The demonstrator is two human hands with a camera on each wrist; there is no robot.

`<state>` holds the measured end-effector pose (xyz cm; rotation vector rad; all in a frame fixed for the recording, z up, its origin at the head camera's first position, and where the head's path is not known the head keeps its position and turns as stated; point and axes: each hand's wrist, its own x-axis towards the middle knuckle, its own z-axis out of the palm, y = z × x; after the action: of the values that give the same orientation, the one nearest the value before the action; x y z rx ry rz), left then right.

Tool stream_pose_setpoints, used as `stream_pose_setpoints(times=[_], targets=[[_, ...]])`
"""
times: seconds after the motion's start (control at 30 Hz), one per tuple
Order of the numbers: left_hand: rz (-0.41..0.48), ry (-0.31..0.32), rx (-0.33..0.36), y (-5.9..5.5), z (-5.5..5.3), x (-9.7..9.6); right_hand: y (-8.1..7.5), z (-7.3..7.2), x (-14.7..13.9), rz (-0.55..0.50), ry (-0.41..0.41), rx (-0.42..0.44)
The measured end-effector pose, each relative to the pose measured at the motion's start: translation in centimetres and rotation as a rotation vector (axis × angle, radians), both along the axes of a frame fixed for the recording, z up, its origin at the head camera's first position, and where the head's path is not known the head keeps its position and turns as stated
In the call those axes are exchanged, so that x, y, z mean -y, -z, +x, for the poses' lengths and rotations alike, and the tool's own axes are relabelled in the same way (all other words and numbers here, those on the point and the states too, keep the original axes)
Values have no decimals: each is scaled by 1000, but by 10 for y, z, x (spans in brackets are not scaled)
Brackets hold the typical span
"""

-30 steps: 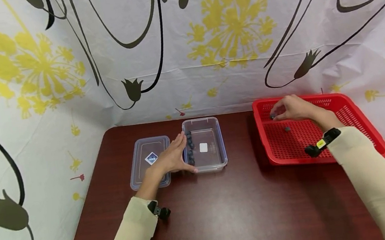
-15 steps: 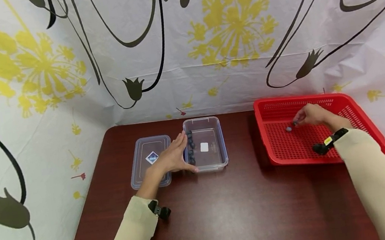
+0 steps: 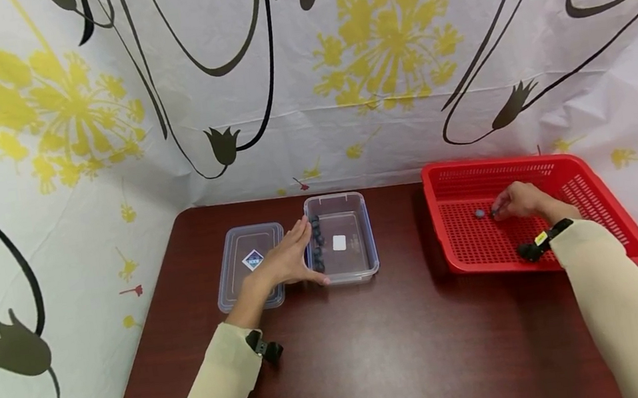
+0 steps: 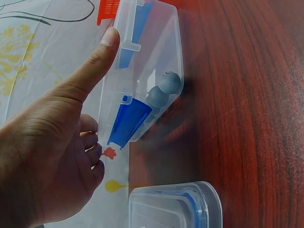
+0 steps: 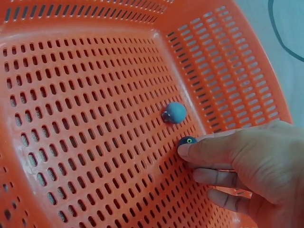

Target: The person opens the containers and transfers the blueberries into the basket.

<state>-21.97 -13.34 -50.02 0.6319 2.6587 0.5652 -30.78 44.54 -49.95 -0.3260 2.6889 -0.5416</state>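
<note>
My right hand (image 3: 521, 200) reaches into the red basket (image 3: 488, 265) and pinches a dark blueberry (image 5: 186, 141) between thumb and index finger, close over the perforated floor. Beside those fingertips another blueberry (image 5: 176, 112) lies on the basket's floor. At the clear plastic container (image 3: 359, 277), my left hand (image 3: 286, 257) is spread along the left side, its thumb (image 4: 97, 61) extended by the rim. Several blueberries (image 4: 169, 83) sit in a row inside, along that same side. The left hand partly covers this row in the head view.
A clear lid (image 3: 246, 288) with a blue-and-white diamond label lies left of the container, partly under the left forearm. The brown table (image 3: 399, 350) backs onto a patterned cloth (image 3: 303, 80). The basket's raised walls surround the right hand.
My right hand has moved from the basket's far left to the right and nearer me, a blueberry at its fingertips, stopping beside the other blueberry. The left hand stays at the container.
</note>
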Motion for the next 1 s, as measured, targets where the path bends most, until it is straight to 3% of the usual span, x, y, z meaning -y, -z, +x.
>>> stream_pose_setpoints(times=[0.27, 0.47, 0.73, 1.0], targets=[[-4, 5, 4, 2, 1, -2, -5, 0, -4, -8, -9, -17], [12, 11, -3, 1, 1, -2, -27, -1, 10, -18, -50, -112], [21, 21, -8, 0, 1, -1, -62, 2, 68, -7, -221, -355], [27, 15, -7, 0, 2, 1, -80, 6, 141, -67, -357, -434]])
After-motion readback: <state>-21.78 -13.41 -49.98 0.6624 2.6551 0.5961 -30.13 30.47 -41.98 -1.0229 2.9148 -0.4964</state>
